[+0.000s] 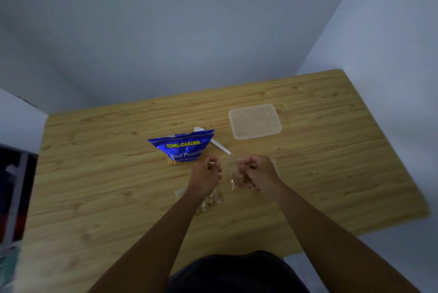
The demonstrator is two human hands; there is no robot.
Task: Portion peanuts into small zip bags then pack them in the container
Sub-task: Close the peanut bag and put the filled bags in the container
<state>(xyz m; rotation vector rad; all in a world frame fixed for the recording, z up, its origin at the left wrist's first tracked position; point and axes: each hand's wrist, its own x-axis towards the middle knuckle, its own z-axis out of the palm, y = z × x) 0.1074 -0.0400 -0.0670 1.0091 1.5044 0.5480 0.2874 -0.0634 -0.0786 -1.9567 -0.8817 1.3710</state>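
Head view: both hands' curled fingers pinched on a clear zip bag [239, 180] of peanuts, left hand [208, 174], right hand [257, 169].

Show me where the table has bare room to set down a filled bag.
Bare wood lies along the table's left side, left of the blue peanut packet, and on the right, past the lidded container. The near edge beside the forearms is bare too. It is crowded in the middle: packet, white spoon, both hands and the zip bags.
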